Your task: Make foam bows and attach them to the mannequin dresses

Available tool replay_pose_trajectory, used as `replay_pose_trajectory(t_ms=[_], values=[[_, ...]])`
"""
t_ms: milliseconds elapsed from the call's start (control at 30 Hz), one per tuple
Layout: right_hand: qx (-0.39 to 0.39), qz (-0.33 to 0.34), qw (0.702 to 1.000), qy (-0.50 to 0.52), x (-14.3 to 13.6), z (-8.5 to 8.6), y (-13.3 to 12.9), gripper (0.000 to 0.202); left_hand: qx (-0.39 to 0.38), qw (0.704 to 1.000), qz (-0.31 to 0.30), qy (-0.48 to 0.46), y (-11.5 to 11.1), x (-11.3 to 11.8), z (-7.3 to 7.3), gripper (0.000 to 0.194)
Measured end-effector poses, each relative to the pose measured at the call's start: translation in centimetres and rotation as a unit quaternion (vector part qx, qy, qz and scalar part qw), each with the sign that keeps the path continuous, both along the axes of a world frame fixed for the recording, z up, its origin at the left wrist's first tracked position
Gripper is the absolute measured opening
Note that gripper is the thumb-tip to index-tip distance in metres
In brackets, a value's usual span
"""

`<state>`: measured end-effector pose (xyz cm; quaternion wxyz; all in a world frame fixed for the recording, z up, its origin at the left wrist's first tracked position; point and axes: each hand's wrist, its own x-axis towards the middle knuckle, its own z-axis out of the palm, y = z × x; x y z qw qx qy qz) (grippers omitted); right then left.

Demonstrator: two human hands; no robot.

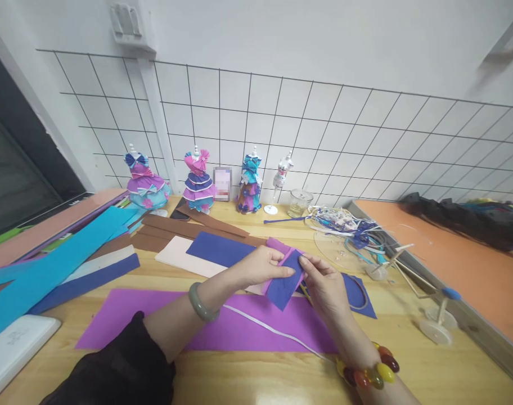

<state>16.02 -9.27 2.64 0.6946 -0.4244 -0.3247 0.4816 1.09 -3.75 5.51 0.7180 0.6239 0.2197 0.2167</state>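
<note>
Wooden tabletop (223, 377) before a white wall (324, 39) bearing a black grid (251, 73); positions are referred to the purple sheet (125, 320). Held over the far edge of this sheet, right of its middle, is one layered blue-and-purple piece (285, 286), its long axis slanting from near left to far right. It lies directly between the two hands, neither being clearly nearer: the left hand (265, 267) sets its thumb across the blue face, while the right hand (322, 275) pinches the far right edge. Both are thus closed on the same piece. Counted: one white cord (265, 324) across the sheet; beyond the sheet, one pale strip (178, 259), three dressed mannequins (197, 185), one mannequin without a skirt (282, 171) and one glass cup (299, 203).
</note>
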Motion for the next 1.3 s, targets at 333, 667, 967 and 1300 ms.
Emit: replay_pose_trajectory(t_ms=[333, 667, 967, 1300], values=[[0.029, -0.039, 0.996, -0.076, 0.2, -0.6, 0.1, 0.017, -0.079, 0.997, 0.004, 0.015, -0.2, 0.1, 0.3, 0.041], [0.025, -0.08, 0.986, -0.142, 0.1, 0.2, -0.2, 0.015, -0.117, 0.991, -0.059, -0.003, -0.5, 0.5, -1.0, 0.041], [0.015, -0.123, 0.979, -0.16, 0.0, 0.2, -0.2, 0.015, -0.123, 0.991, -0.058, 0.005, -1.0, 1.2, -1.4, 0.036], [0.002, -0.132, 0.974, -0.184, -0.1, 0.4, -0.3, 0.016, -0.157, 0.986, -0.049, 0.008, -1.1, 1.3, -1.5, 0.034]])
